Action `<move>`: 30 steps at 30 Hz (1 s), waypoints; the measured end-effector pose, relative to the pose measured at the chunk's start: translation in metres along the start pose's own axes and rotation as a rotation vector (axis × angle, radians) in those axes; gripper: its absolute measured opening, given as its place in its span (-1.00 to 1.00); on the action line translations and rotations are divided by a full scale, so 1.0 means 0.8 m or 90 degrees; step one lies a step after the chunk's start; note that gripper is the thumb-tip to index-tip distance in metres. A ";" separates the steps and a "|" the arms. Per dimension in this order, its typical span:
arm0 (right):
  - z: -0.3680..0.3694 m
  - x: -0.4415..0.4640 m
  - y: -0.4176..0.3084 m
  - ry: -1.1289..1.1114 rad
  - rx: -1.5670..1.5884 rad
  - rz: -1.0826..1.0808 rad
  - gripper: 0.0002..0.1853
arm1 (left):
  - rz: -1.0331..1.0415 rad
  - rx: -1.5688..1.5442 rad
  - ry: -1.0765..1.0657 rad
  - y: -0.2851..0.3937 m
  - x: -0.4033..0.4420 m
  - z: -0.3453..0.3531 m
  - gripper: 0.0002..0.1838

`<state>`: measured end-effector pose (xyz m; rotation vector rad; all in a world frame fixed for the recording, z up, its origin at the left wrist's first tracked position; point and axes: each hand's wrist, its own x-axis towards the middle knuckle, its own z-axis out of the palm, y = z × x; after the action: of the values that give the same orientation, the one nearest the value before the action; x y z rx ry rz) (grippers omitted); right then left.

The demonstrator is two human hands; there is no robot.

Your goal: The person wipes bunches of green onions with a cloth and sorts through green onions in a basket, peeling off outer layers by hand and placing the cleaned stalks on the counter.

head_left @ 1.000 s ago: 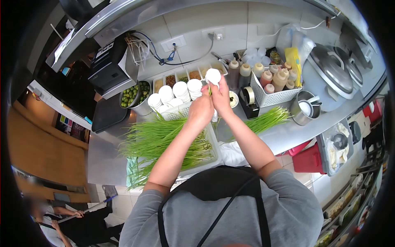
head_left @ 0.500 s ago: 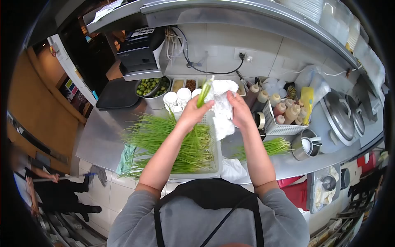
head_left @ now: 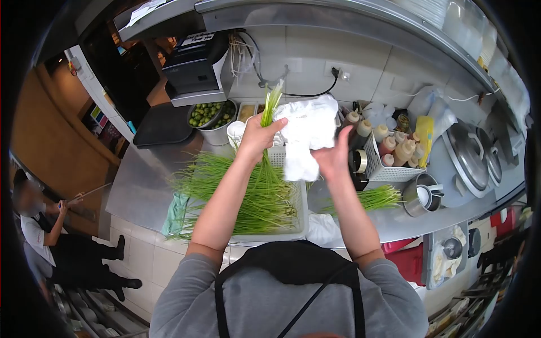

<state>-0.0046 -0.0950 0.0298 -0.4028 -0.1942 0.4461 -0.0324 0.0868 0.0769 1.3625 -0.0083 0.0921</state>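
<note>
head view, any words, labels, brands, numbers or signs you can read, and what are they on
No text can be read for certain.
Black printer: a mark on its front, too small and blurred to read.
White label on top of it: dark print, too blurred to read.
Papers on the upper shelf: nothing legible.

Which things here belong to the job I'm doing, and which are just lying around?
Likely the job:
green stalks in your left hand
white cloth, by your open right hand
tray with more stalks
small green bunch on the counter

Seemingly just around:
sauce bottles
green fruit
pot lids
printer
</note>
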 end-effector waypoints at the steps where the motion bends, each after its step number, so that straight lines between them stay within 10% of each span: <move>1: 0.004 -0.009 0.018 -0.025 -0.050 0.039 -0.02 | 0.000 0.001 -0.003 -0.006 0.006 0.001 -0.81; 5: -0.013 -0.030 0.054 -0.084 0.061 0.108 -0.19 | 0.026 0.025 0.056 -0.017 0.015 0.006 -0.82; 7: -0.020 -0.023 0.059 0.011 -0.229 -0.021 -0.42 | 0.018 0.056 0.062 -0.018 0.013 0.007 -0.83; 10: -0.014 -0.015 0.029 0.108 -0.122 -0.056 -0.62 | -0.022 0.144 0.055 -0.017 0.002 0.002 -0.83; 13: -0.032 -0.009 0.003 0.166 -0.468 -0.240 -0.73 | -0.040 -0.105 -0.011 -0.015 -0.010 -0.013 -0.76; 24: 0.025 0.008 0.045 0.065 -0.384 -0.095 -0.65 | -0.125 -0.004 -0.142 -0.049 -0.028 0.016 -0.80; 30: 0.019 0.024 0.043 0.041 -0.675 -0.409 -0.70 | -0.027 0.274 -0.062 -0.066 -0.033 0.009 -0.82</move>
<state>-0.0049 -0.0528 0.0307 -1.3382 -0.4768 -0.3523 -0.0546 0.0671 0.0250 1.7960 -0.0433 -0.0098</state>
